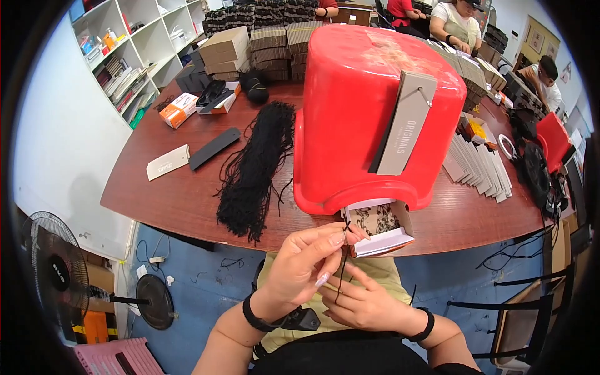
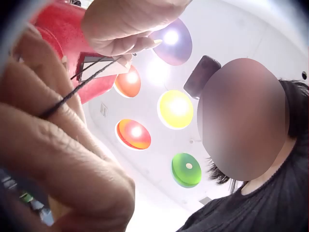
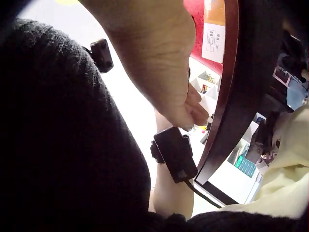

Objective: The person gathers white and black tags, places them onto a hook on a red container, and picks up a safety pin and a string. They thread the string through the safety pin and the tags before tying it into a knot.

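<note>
My left hand [image 1: 306, 259] pinches a thin black cord [image 1: 343, 275] between thumb and fingertips, just in front of a small open box [image 1: 400, 240]. Below and to the right, my right hand [image 1: 362, 303] holds the lower part of that cord among its curled fingers. In the left wrist view the cord [image 2: 79, 88] runs as two strands from the pinching fingertips towards the other hand's fingers. Small dark pieces [image 1: 381, 219] lie inside the box, under a red plastic stool [image 1: 356, 119]. A grey tag [image 1: 409, 125] marked ORIGINALS hangs against the stool's side.
A bundle of black cords [image 1: 256, 169] lies left of the stool, beside a black tag [image 1: 214, 149] and a beige tag [image 1: 167, 162]. Fanned grey tags [image 1: 478, 165] cover the right side. Stacked tags [image 1: 225, 50] stand behind. A fan [image 1: 59, 272] is at lower left.
</note>
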A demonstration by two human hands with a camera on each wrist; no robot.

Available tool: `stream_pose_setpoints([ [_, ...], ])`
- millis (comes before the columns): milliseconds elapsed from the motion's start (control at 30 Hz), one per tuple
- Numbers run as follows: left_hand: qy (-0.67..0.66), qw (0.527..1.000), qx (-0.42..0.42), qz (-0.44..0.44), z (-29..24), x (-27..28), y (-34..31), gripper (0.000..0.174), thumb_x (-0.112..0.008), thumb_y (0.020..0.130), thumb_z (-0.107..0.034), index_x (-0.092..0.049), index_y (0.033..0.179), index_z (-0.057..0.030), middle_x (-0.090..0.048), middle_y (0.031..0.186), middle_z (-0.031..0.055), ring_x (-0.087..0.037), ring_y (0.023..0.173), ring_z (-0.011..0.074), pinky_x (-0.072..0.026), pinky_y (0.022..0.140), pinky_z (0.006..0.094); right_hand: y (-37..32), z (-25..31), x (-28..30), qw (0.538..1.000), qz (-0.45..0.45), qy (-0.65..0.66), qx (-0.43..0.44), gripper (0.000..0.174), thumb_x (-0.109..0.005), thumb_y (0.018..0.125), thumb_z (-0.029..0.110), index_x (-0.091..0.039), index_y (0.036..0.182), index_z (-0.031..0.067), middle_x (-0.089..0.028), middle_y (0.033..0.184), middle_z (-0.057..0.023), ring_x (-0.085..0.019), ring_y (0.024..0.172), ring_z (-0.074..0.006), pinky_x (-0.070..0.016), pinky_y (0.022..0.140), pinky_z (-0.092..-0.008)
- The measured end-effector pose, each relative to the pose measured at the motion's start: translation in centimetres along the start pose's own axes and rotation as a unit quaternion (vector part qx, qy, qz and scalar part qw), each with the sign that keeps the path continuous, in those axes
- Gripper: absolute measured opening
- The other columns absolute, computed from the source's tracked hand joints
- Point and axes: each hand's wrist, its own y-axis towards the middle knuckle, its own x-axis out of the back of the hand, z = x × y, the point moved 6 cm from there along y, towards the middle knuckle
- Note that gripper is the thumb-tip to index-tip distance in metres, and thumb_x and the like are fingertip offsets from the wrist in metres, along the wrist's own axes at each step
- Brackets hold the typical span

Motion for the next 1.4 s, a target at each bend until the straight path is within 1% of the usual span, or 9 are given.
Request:
stream_pose_setpoints([
  [167,0.110,0.993,-0.037,0.000,-1.2,-0.6,-0.5,0.020,-0.045,0.084,-0.007,-0.058,0.089,0.0081,-0.057,0.097,0.0136,-0.037,0.045,0.0020,-0.0324,0.044,0.0149,-3.3,-2.1,5.9,0.971,-0.207,0.066,-0.097,0.030,-0.065,0.064,0.026,-0.060,0.089,0.0110,-0.057,0.082,-0.0045,-0.053,0.077,-0.0162,-0.0434,0.074,-0.0321],
  [233,0.201,0.978,-0.036,0.049,-1.2,-1.7,-0.6,0.018,-0.047,0.083,-0.005,-0.059,0.088,0.0078,-0.059,0.093,0.0118,-0.040,0.046,0.0018,-0.0326,0.043,0.0146,-4.2,-4.4,8.0,0.908,-0.310,0.112,-0.258,0.028,-0.065,0.065,0.017,-0.060,0.090,0.0069,-0.052,0.080,-0.0063,-0.048,0.068,-0.0145,-0.0418,0.065,-0.0274],
  [367,0.216,0.973,0.006,0.077,-0.2,-2.4,-0.6,0.016,-0.049,0.082,-0.004,-0.061,0.090,0.0036,-0.060,0.092,0.0081,-0.045,0.050,0.0025,-0.0355,0.043,0.0154,-1.8,-7.6,8.1,0.821,-0.284,0.386,-0.311,0.027,-0.061,0.068,0.003,-0.059,0.095,0.0010,-0.042,0.089,-0.0054,-0.041,0.065,-0.0080,-0.0365,0.057,-0.0209],
  [500,0.226,0.970,-0.008,0.093,-0.3,-2.4,-0.8,0.015,-0.050,0.082,-0.004,-0.062,0.088,0.0030,-0.060,0.092,0.0076,-0.046,0.052,0.0028,-0.0361,0.043,0.0155,-1.1,-7.6,8.6,0.831,-0.286,0.358,-0.315,0.026,-0.062,0.067,0.003,-0.060,0.093,0.0018,-0.043,0.088,-0.0065,-0.042,0.068,-0.0099,-0.0365,0.062,-0.0211],
  [600,0.254,0.961,-0.016,0.105,-0.8,-2.6,-0.9,0.015,-0.050,0.082,-0.004,-0.062,0.088,0.0031,-0.059,0.092,0.0076,-0.046,0.052,0.0026,-0.0359,0.043,0.0155,-3.5,-5.7,11.7,0.797,-0.520,-0.058,-0.302,0.021,-0.061,0.065,0.009,-0.059,0.085,0.0021,-0.045,0.092,-0.0120,-0.045,0.085,-0.0231,-0.0378,0.074,-0.0322],
  [700,0.242,0.965,-0.002,0.106,-0.9,-2.8,-0.8,0.014,-0.052,0.081,-0.004,-0.062,0.088,0.0027,-0.059,0.091,0.0076,-0.046,0.052,0.0025,-0.0357,0.044,0.0158,-1.8,-6.0,11.3,0.884,-0.388,0.102,-0.241,0.024,-0.062,0.066,0.012,-0.060,0.087,0.0011,-0.047,0.093,-0.0124,-0.045,0.089,-0.0252,-0.0370,0.079,-0.0344],
  [833,0.272,0.956,-0.027,0.109,-0.2,-2.5,-0.8,0.014,-0.053,0.081,-0.005,-0.062,0.088,0.0022,-0.059,0.091,0.0076,-0.046,0.052,0.0027,-0.0358,0.044,0.0162,0.3,-6.9,8.2,0.862,-0.244,0.394,-0.204,0.026,-0.068,0.061,0.005,-0.064,0.086,0.0046,-0.054,0.087,-0.0072,-0.049,0.087,-0.0220,-0.0375,0.081,-0.0364],
  [1167,0.265,0.962,-0.010,0.072,-0.3,-2.8,-0.9,0.014,-0.051,0.080,-0.004,-0.062,0.084,0.0041,-0.059,0.088,0.0092,-0.047,0.052,0.0050,-0.0366,0.045,0.0177,0.3,-6.8,8.7,0.906,-0.238,0.288,-0.199,0.019,-0.068,0.060,0.005,-0.065,0.078,0.0103,-0.057,0.078,-0.0009,-0.052,0.079,-0.0171,-0.0345,0.089,-0.0408],
  [1400,0.168,0.984,0.046,0.042,0.8,-2.1,-1.2,0.013,-0.051,0.082,-0.004,-0.054,0.094,0.0023,-0.053,0.081,0.0041,-0.049,0.058,0.0035,-0.0389,0.047,0.0163,-0.4,-6.4,8.5,0.891,-0.275,0.268,-0.243,0.014,-0.065,0.063,0.002,-0.062,0.076,0.0051,-0.056,0.075,-0.0042,-0.053,0.073,-0.0161,-0.0422,0.073,-0.0327],
])
